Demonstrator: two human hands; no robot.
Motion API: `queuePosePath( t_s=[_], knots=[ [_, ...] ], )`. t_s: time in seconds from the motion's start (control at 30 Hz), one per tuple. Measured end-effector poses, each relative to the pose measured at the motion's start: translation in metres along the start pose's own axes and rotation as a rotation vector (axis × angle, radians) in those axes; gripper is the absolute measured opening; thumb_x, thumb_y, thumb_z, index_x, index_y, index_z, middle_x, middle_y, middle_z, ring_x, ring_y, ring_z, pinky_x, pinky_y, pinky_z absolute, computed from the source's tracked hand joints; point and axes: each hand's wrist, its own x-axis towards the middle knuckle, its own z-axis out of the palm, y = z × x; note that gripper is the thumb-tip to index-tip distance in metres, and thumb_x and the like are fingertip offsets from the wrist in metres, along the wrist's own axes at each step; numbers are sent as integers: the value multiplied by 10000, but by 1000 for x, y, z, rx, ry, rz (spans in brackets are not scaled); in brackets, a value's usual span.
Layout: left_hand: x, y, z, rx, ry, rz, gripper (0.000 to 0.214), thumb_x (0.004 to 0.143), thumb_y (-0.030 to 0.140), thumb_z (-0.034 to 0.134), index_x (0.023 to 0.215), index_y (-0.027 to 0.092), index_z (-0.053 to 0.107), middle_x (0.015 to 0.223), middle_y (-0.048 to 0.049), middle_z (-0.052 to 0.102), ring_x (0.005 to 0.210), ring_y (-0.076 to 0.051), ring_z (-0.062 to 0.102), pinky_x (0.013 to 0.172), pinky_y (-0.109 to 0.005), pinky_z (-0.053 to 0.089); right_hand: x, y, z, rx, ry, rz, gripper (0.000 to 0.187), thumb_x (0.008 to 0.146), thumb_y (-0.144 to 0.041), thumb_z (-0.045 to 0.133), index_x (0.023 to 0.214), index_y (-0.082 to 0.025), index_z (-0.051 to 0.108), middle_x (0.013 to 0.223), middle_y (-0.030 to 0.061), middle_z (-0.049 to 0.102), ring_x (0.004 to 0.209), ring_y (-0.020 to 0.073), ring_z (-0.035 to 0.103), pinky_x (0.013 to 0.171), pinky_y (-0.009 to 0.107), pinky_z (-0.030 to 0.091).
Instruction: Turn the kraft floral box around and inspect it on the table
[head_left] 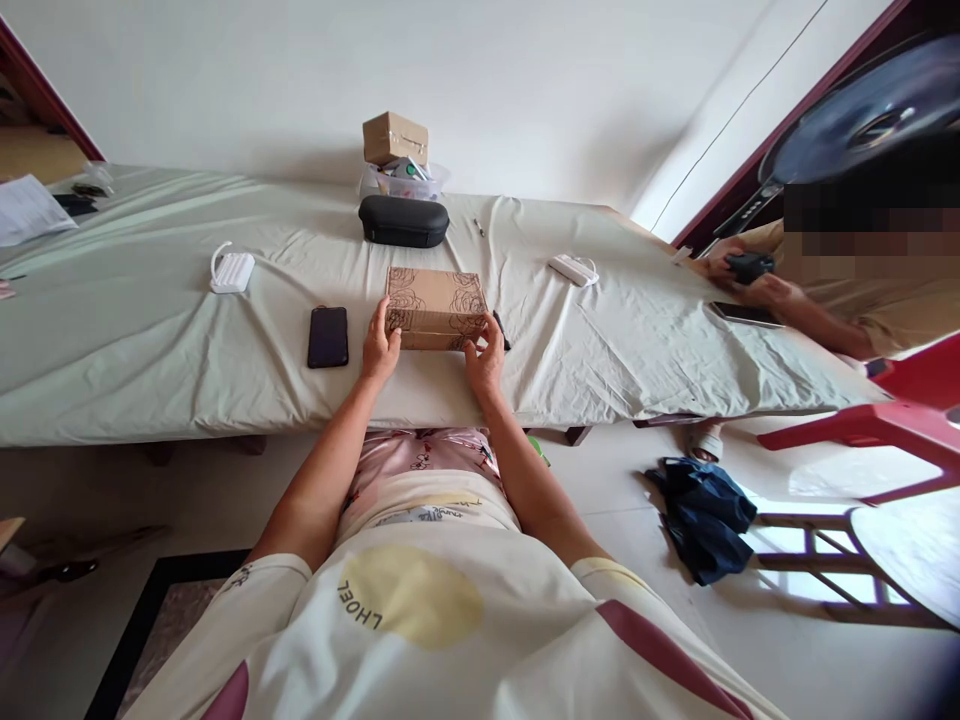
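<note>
A brown cardboard box (435, 295) printed with dark rose outlines sits on the cloth-covered table in front of me. My left hand (381, 342) grips its left side, fingers along the edge and thumb at the near face. At the near right corner, my right hand (486, 358) holds the box with curled fingers and the thumb in front. Just beyond that hand a small black thing (502, 330) shows, mostly hidden. A dark smartphone (328, 337) lies left of the box. Behind the box rests a black zip case (403, 221).
White power strips (234, 272) (574, 269) lie left and right. At the wall, a smaller carton (395, 138) tops a clear plastic bin (405, 187). A person (825, 290) sits at the right end holding a black object, near a fan (870, 125) and red chair (900, 415).
</note>
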Motion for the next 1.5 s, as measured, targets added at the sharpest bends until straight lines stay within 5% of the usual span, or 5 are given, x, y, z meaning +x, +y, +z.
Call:
queuePosePath(
  t_s=[0.17,0.3,1.03,1.3,1.5],
  knots=[
    [0,0,-3,-5,-6,-35,845,964,497,644,1657,239,235,1697,-140,390,1580,-285,379,1318,-446,298,-2,-1,-1,39,18,37,623,1011,-443,554,1591,-290,387,1358,141,589,1082,229,647,767,338,629],
    [0,0,-8,-2,-2,-23,902,924,485,715,1650,239,240,1698,-147,379,1576,-287,385,1318,-439,301,-3,-7,-4,-3,34,25,644,982,-533,618,1553,-287,451,1204,103,620,949,209,629,821,369,609],
    [-8,8,9,45,110,-137,819,908,351,740,1581,202,298,1648,-206,426,1567,-342,389,1300,-511,328,24,-18,-1,-104,27,52,487,922,-601,671,1249,-251,583,1205,112,655,1084,278,626,926,425,560],
    [-9,8,11,34,145,-111,771,956,371,695,1604,221,306,1641,-190,446,1551,-325,420,1298,-491,341,34,2,-21,-109,-191,-22,597,969,-481,611,1508,-251,494,1220,98,689,965,223,664,944,403,563],
    [-8,4,10,-24,134,-78,764,982,422,653,1625,207,300,1661,-177,431,1559,-313,407,1308,-469,316,27,17,-50,-580,-66,278,535,948,-370,621,1468,-246,611,1403,157,619,1276,344,542,1090,538,434]
  ],
)
